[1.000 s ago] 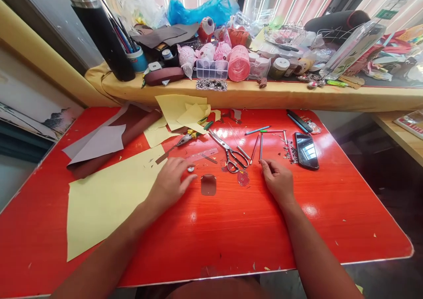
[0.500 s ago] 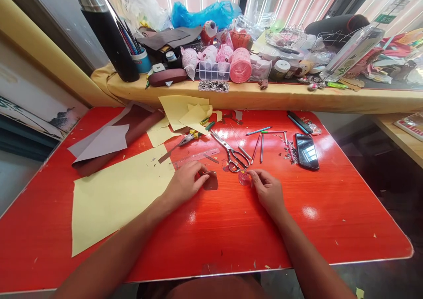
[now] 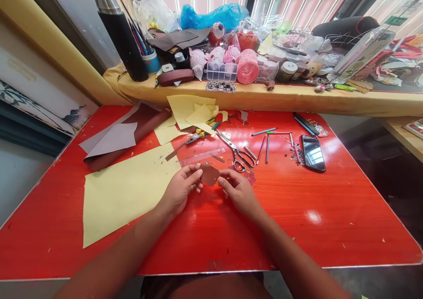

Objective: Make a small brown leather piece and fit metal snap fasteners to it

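A small brown piece of leather-like sheet [image 3: 210,175] with a rounded outline is held up over the red table [image 3: 211,228]. My left hand [image 3: 182,185] pinches its left edge between thumb and fingers. At its right edge, my right hand [image 3: 238,190] closes thumb and fingertips on it as well. Just beyond my right hand lies a dark red, patterned flat patch [image 3: 250,176], partly hidden by the fingers. Scissors [image 3: 235,150] rest partly open beyond the hands, and a clear ruler [image 3: 203,156] lies past my left hand.
Yellow sheet [image 3: 128,193] covers the left of the table, with a folded brown sheet [image 3: 132,142] behind it. Pliers [image 3: 198,136], pens [image 3: 267,148], small metal bits [image 3: 294,151] and a phone [image 3: 313,153] lie around. A crowded ledge [image 3: 185,92] runs along the back.
My right hand has moved left from the dark red patch and now grips the brown piece. That piece has been lifted and turned to face me. The whole view has shifted slightly.
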A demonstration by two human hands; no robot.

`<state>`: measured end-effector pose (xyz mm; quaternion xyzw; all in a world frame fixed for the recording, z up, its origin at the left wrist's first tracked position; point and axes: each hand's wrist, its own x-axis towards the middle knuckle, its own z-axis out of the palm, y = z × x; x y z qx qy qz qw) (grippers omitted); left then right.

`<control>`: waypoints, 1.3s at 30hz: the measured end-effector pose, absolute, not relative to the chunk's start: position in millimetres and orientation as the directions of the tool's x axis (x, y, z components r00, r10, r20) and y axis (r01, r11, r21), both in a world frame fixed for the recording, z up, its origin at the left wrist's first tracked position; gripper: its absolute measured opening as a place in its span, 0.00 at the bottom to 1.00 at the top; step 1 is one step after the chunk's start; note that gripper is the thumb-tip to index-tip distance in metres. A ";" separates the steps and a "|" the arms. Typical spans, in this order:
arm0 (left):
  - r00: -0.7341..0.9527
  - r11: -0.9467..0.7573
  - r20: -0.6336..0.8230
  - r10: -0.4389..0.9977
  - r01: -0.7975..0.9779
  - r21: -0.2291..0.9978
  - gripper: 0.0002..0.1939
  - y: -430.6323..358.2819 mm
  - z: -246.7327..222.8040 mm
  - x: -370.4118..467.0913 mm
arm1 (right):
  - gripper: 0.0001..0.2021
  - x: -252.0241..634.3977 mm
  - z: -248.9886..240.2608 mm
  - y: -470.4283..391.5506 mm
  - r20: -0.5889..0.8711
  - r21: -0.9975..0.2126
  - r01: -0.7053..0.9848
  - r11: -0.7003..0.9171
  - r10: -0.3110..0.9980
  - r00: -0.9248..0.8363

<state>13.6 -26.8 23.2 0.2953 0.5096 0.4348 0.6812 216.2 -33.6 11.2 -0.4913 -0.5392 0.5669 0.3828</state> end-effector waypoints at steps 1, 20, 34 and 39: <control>0.109 0.452 -0.440 0.891 -0.291 0.843 0.25 -30.3 23.5 13.3 | 0.19 212.8 11.6 -33.0 -0.153 -0.987 0.089 -0.136 0.962 -0.225; 0.486 0.207 -0.286 0.826 0.211 0.955 0.12 -37.9 28.9 -35.6 | 0.17 203.2 35.7 -40.9 -0.279 -0.955 0.231 -0.186 0.831 -0.481; 0.277 -0.230 0.064 0.959 0.623 0.747 0.09 -17.5 17.4 -28.9 | 0.14 199.9 25.2 -35.6 -0.227 -0.897 0.441 -0.035 0.893 -0.389; 0.338 -0.386 0.187 0.922 0.803 0.454 0.09 8.8 -0.8 -24.5 | 0.14 205.4 20.9 -39.2 -0.225 -0.830 0.555 0.051 0.881 -0.417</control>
